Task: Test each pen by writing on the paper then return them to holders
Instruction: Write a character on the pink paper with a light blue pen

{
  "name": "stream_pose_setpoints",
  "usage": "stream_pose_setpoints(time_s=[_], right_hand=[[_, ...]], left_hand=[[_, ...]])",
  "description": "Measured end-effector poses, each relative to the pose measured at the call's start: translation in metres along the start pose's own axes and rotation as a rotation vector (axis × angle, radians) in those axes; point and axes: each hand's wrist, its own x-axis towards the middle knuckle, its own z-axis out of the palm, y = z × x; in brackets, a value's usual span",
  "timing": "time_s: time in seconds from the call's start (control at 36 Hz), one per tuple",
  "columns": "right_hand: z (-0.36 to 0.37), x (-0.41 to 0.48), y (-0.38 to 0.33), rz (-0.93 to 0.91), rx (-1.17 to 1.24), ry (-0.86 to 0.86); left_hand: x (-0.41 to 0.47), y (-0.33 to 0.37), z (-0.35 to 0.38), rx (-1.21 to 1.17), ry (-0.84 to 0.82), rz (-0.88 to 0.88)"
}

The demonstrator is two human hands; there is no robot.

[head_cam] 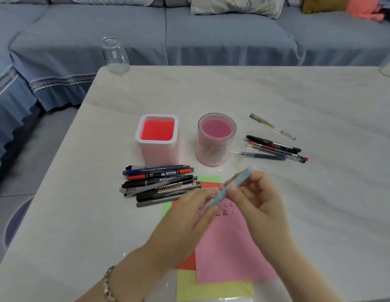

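So the table (277, 101) is white marble with grey veins. The square holder (157, 149) is pale pink outside, neon red-orange inside; the round holder (216, 149) is see-through pink. The pen (244, 174) is light teal with a white end. 4 sheets: pink paper (229, 247) with black characters, red paper (186, 263), yellow paper (211, 288), green paper (208, 178). The sofa (211, 35) is dusty blue.

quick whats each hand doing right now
Left hand: blurred by the lower end of the light blue pen; grip cannot be told.
Right hand: holding the light blue pen, fingers curled round its barrel.
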Motion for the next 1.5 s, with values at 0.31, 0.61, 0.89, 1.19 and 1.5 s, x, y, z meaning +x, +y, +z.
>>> stream_pose_setpoints(time_s=[0.31, 0.61, 0.89, 1.19, 1.5], right_hand=[[0.001, -0.006, 0.005, 0.283, -0.093, -0.027], [-0.006, -0.009, 0.006, 0.130, -0.121, -0.050], [-0.040, -0.009, 0.011, 0.162, -0.148, 0.183], [-0.044, -0.015, 0.021, 0.228, -0.064, 0.204], [-0.051, -0.003, 0.030, 0.167, -0.246, 0.396]], left_hand=[[-0.006, 0.011, 0.005, 0.022, -0.044, 0.069], [-0.005, 0.021, -0.003, -0.270, -0.213, -0.198], [-0.021, -0.050, -0.014, 0.672, 0.144, -0.034], [-0.016, -0.021, 0.017, 0.454, 0.186, 0.002], [-0.016, -0.034, 0.056, 0.590, -0.232, 0.145]])
